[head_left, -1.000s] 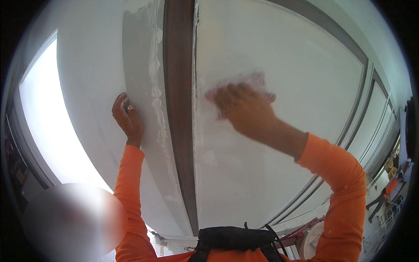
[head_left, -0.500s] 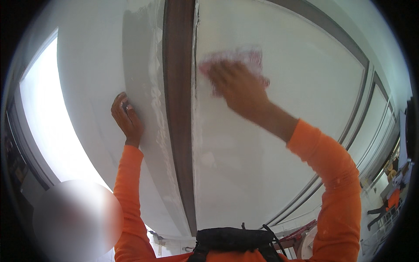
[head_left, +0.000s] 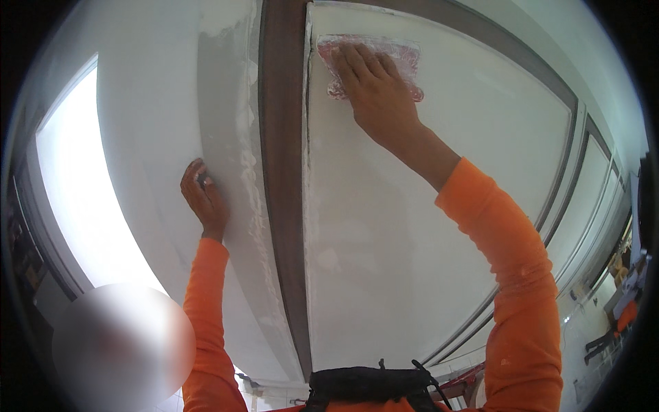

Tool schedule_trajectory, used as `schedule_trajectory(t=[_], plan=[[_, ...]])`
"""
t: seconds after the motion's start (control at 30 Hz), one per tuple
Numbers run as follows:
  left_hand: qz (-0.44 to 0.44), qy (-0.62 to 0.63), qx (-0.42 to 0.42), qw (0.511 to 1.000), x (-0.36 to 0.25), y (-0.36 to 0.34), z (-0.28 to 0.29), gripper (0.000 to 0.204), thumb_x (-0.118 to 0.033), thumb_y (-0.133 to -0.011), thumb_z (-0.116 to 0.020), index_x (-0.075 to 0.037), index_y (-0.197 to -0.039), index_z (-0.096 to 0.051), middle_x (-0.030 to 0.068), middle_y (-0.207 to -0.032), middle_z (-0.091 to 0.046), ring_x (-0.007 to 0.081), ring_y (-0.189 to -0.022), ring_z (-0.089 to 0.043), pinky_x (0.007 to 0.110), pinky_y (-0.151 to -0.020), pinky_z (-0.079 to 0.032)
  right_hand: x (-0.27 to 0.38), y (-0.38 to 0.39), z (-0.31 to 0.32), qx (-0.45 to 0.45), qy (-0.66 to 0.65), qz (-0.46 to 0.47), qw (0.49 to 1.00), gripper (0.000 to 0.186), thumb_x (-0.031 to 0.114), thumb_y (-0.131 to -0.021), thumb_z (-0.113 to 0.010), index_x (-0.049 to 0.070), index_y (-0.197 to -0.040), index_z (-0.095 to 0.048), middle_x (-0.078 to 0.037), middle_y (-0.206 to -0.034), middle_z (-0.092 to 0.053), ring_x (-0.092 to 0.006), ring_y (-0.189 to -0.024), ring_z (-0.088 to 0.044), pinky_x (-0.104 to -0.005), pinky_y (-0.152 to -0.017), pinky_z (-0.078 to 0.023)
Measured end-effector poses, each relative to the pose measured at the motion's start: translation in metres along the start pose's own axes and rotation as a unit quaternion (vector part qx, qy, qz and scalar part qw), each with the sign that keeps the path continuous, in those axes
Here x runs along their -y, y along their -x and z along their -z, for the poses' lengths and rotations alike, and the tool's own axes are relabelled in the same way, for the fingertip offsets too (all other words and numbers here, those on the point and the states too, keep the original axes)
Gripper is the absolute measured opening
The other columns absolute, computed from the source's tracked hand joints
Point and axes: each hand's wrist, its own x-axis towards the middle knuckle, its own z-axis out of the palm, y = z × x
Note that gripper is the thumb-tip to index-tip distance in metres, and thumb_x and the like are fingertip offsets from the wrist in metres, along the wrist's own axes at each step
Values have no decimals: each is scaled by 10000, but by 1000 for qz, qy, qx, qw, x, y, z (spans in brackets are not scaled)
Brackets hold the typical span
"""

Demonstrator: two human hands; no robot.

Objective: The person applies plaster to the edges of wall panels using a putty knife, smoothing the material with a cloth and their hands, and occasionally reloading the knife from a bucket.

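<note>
My right hand [head_left: 376,96] presses a red plastic putty spreader [head_left: 406,56], smeared with white filler, against the upper left of a pale panel [head_left: 425,226]. Its wide edge points up, and the fingers lie over its face. My left hand [head_left: 207,206] is raised beside the grey strip of wall to the left, with its fingers curled and whitish at the tips. A small dark patch shows between thumb and fingers; what it is, I cannot make out. Between the two hands runs a dark brown upright strip [head_left: 283,172], with rough white filler along both its sides.
A bright opening [head_left: 82,158] stands at the far left, near a blurred round patch [head_left: 123,350]. Dark framing [head_left: 573,137] borders the panel on the right. Low in the middle is a black pouch-like item [head_left: 367,384] at my body. At the far right a person in orange [head_left: 626,316] shows.
My right hand has moved up the panel with the spreader, which now shows more sharply. My left hand sits slightly lower in the view, still curled.
</note>
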Motion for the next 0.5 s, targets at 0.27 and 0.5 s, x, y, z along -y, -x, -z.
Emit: schedule_trajectory(t=[0.27,0.5], plan=[[-4,18,-2,1000,4,4,4,332,-197,-1035,-379,-15,-1281,-506,141,-1342,-530,312,-1291,-438,438,-1097,-339,45,69,26,143,-161,81,973,482,149,-917,-554,-12,-1369,-509,-183,-1354,-553,-319,-1289,-501,-458,-1091,-379],[-17,-10,-11,1000,10,2,-1,358,-275,-1055,-374,-23,-1266,-516,134,-1339,-533,316,-1286,-449,443,-1101,-337,-6,13,32,91,-96,-10,991,418,82,-885,-573,-19,-1290,-554,-157,-1260,-614,-287,-1145,-597,-417,-1001,-456]])
